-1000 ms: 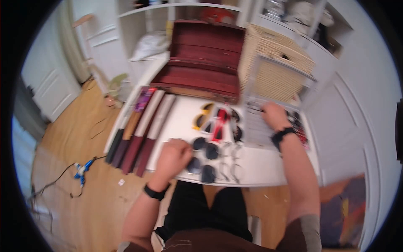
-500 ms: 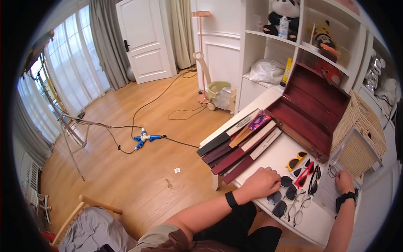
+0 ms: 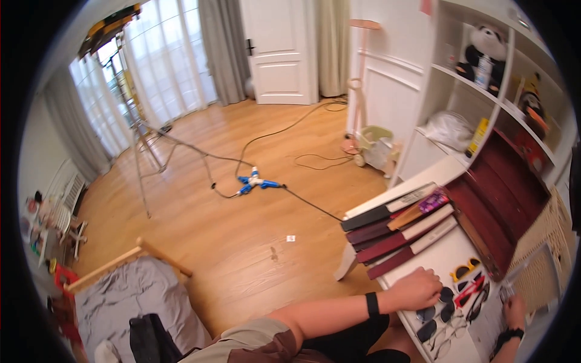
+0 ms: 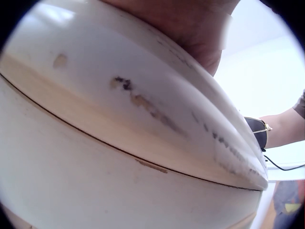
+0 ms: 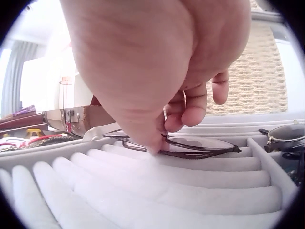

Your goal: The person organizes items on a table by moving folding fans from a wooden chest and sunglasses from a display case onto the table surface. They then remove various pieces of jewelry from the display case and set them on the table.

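Observation:
My right hand (image 5: 152,62) pinches a pair of thin dark-framed eyeglasses (image 5: 205,154) between thumb and fingers. The glasses lie low over the soft ridges of a light grey padded display case (image 5: 214,176). In the head view this hand is at the far right, partly cut by the dark image border. My left hand (image 3: 417,289) rests at the table's front edge, fingers loosely curled around nothing. Beside it are dark round sunglasses (image 3: 446,294). Yellow sunglasses (image 3: 463,270), red sunglasses (image 3: 467,294) and clear eyeglasses (image 3: 443,349) lie between the hands.
Long narrow boxes (image 3: 411,233) lie side by side at the table's left end. Behind stands an open dark red suitcase (image 3: 496,199), with a woven basket (image 5: 252,71) to its right. More glasses (image 5: 286,133) sit in the case's right compartment. A cable (image 3: 315,204) runs from the floor to the table.
The head view has swung left, so the table and both hands now appear farther right and more floor shows. The right hand stays at the eyeglasses, the left at the table edge.

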A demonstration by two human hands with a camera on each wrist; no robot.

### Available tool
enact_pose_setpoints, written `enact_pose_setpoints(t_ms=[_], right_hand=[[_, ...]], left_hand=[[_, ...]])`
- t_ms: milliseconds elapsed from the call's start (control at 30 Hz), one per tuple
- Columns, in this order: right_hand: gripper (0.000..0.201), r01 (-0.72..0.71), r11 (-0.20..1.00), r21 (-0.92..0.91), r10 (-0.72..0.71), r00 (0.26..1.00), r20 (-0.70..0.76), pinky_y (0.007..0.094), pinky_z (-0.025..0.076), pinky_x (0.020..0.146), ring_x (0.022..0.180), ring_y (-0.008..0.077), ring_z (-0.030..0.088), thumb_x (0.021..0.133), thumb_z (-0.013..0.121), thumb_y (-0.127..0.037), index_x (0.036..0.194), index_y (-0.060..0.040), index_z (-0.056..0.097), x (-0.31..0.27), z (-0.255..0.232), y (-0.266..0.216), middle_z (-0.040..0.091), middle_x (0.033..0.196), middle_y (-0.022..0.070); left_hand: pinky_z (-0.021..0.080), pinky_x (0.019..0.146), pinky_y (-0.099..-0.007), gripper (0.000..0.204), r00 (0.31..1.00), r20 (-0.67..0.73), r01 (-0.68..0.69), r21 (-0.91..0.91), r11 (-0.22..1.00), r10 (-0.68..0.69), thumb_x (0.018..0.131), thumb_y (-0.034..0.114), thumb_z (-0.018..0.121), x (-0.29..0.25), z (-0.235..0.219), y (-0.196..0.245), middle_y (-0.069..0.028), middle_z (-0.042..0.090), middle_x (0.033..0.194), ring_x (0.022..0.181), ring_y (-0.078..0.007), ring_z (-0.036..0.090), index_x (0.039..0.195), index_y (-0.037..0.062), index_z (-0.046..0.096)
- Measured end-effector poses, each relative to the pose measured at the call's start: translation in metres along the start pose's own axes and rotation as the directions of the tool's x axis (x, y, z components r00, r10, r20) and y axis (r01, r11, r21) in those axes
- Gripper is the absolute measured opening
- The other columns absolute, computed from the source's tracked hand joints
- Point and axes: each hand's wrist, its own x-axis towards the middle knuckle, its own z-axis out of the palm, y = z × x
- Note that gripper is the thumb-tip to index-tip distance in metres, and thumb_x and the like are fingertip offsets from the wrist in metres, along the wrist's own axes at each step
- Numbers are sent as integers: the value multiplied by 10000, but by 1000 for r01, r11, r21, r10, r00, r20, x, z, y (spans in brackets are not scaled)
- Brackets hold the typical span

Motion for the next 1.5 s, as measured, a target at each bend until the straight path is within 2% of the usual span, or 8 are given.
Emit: enact_pose_setpoints(t_ms=[267, 533, 567, 867, 1033, 1300, 1433, 1500], right_hand=[[148, 27, 997, 75, -24, 999, -34, 493, 444, 783, 841, 414, 563, 735, 675, 13, 842, 29, 574, -2, 19, 43, 566, 841, 217], [117, -69, 997, -45, 69, 998, -14, 497, 475, 842, 924, 412, 597, 832, 731, -69, 891, -1, 655, -44, -70, -71, 627, 928, 197], [115, -15, 1000, -25, 12, 992, -123, 504, 473, 848, 919, 409, 606, 835, 737, -81, 889, -3, 673, -51, -76, -79, 639, 900, 194], [119, -57, 983, 175, 65, 997, -39, 429, 448, 764, 791, 337, 619, 855, 728, -114, 849, -16, 662, -96, -168, -181, 626, 832, 135], [142, -27, 922, 387, 27, 1000, 7, 457, 517, 732, 759, 360, 658, 852, 761, -139, 848, -15, 691, -92, -165, -239, 665, 838, 141], [251, 182, 918, 352, -182, 983, -33, 439, 518, 662, 721, 360, 651, 882, 741, -238, 838, 5, 690, -46, -116, -312, 644, 787, 141], [288, 79, 937, 340, -122, 987, 108, 460, 531, 679, 717, 373, 667, 881, 725, -283, 805, -6, 701, -23, -111, -339, 663, 744, 157], [316, 93, 961, 261, -131, 982, 134, 476, 550, 756, 755, 370, 697, 904, 665, -314, 777, -29, 715, -12, -101, -352, 696, 735, 163]], left_hand=[[463, 840, -406, 214, 999, -34, 35, -6, 999, -36, 920, 249, 646, -3, 0, 1, -86, 622, 860, 940, -279, 588, 825, 57, 650], [484, 772, -484, 155, 1000, -21, -19, -35, 999, 18, 871, 211, 667, 1, -5, 0, -129, 627, 811, 859, -354, 625, 836, 60, 662], [491, 766, -495, 158, 999, -8, -41, -49, 998, 41, 870, 217, 668, 2, -3, -4, -134, 634, 808, 849, -363, 630, 850, 61, 682], [465, 780, -444, 135, 999, 46, 3, 13, 1000, -4, 890, 202, 693, 6, -16, 12, -101, 681, 831, 846, -326, 631, 850, 75, 715], [460, 798, -426, 135, 998, 54, 28, 17, 999, -29, 905, 195, 673, 4, -14, 12, -97, 675, 826, 852, -311, 620, 867, 75, 720], [472, 785, -442, 97, 998, -27, 51, -76, 996, -53, 913, 134, 636, 5, -17, 8, -123, 660, 836, 829, -336, 619, 911, 44, 671], [514, 775, -410, 112, 985, -56, 146, -205, 968, -161, 927, 97, 620, 3, -22, 10, -154, 650, 884, 846, -346, 638, 1008, 21, 610], [504, 807, -440, 122, 933, -58, 310, -380, 872, -356, 940, 96, 627, 2, -23, 12, -149, 648, 837, 904, -348, 661, 1038, 39, 580]])
